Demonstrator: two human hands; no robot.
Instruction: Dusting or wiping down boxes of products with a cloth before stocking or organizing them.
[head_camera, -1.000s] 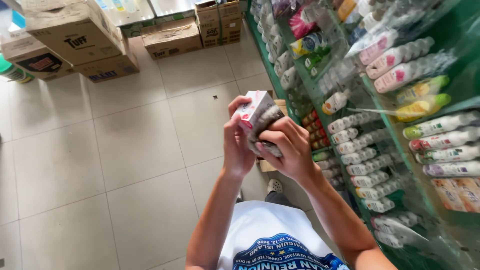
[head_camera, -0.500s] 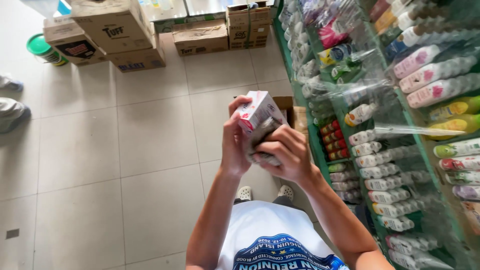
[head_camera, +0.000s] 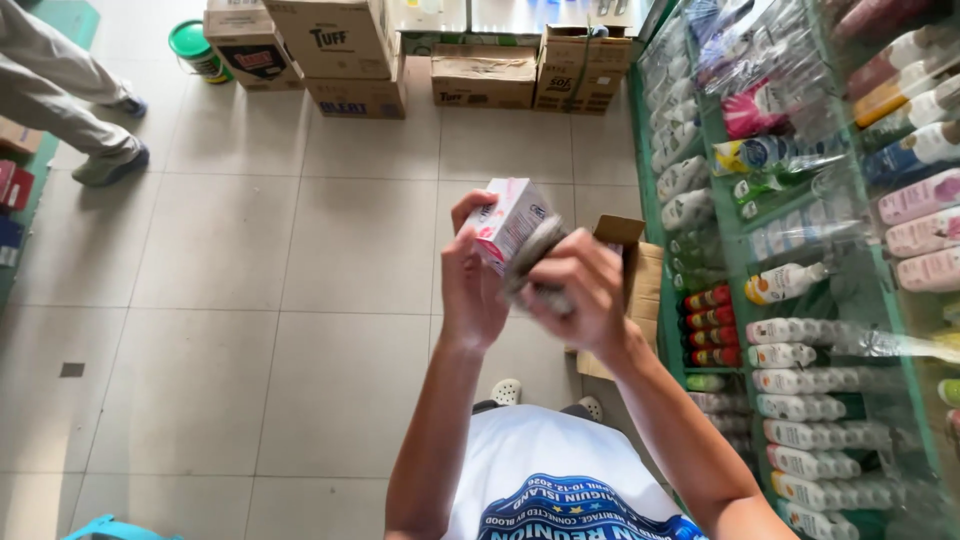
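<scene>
**Both hands on a small carton, cloth against it**

Head view: I see my left hand (head_camera: 472, 290) closed around a small white-and-pink carton (head_camera: 510, 220), held up at chest height over the tiled floor (head_camera: 250, 300), fingers wrapped behind it, thumb side toward me. My right hand (head_camera: 580, 292) is clenched on a grey cloth (head_camera: 535, 262), pressed vs. the carton's right face. Carton tilts, top leaning left. Just beyond my hands an open cardboard box (head_camera: 630, 260) sits on the floor by the green shelving (head_camera: 740, 260), which is packed w/ bottles and tubes on the right. Stacked cartons (head_camera: 350, 50) line the far wall, a green bucket (head_camera: 195, 48) beside them. Top left, another person's legs (head_camera: 60, 100).
</scene>
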